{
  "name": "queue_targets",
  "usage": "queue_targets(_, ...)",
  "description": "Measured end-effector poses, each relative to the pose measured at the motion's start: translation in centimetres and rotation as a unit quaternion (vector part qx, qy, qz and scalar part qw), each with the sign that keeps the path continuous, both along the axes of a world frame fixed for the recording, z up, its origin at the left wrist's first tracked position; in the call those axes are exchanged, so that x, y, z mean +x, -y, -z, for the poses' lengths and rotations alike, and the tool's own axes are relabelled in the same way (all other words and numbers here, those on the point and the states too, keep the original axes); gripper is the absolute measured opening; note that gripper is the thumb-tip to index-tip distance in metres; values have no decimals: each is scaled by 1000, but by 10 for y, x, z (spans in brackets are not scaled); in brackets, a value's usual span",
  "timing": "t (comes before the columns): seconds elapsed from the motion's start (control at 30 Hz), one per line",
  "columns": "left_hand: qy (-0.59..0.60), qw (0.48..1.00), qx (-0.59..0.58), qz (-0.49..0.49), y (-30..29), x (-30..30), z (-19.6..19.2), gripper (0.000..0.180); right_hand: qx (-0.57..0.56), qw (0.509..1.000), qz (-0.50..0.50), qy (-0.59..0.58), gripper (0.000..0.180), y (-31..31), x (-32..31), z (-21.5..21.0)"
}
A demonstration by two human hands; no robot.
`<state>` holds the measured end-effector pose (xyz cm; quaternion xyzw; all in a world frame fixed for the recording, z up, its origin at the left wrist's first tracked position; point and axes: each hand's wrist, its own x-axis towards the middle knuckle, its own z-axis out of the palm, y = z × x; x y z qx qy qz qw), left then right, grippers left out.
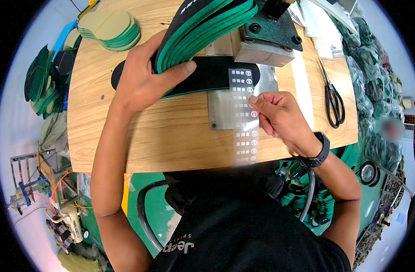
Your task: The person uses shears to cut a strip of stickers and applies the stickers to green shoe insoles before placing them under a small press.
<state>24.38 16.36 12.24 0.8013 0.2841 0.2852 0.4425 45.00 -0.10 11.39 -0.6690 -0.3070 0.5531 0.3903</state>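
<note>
My left hand is closed round a bent stack of insoles, black on the face and green along the edges. Under that stack a single black insole lies flat on the table, its right end on a metal plate beneath the press. A clear strip of white printed labels crosses the insole's right end and hangs toward the table's front edge. My right hand pinches the strip's right edge between thumb and fingers.
A heat press head stands over the metal plate. Black-handled scissors lie at the right. Tan-topped insoles are stacked at the far left, with clear plastic sheets at the far right. Wrapped bundles fill the right side beyond the table.
</note>
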Motion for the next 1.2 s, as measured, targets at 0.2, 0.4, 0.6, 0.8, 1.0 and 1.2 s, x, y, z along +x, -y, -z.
queue_targets(0.2,13,1000,24,15,-1,-1,0,40,0,1000,8,-10,31,0,1,2)
queue_targets(0.4,-24,999,37,-5,3,0,-4,41,3,1000,9,-9,31,2,2,3)
queue_targets(0.6,-15,997,68,-15,5,0,1,44,21,1000,-1,-10,31,3,1,5)
queue_targets(0.8,-46,992,119,-3,5,7,8,53,33,999,5,-11,33,4,1,6)
queue_targets(1.0,-41,992,119,-4,3,6,7,51,23,1000,16,-13,32,5,2,2)
queue_targets(1.2,-37,994,107,-4,3,7,8,49,36,999,14,-25,23,5,0,6)
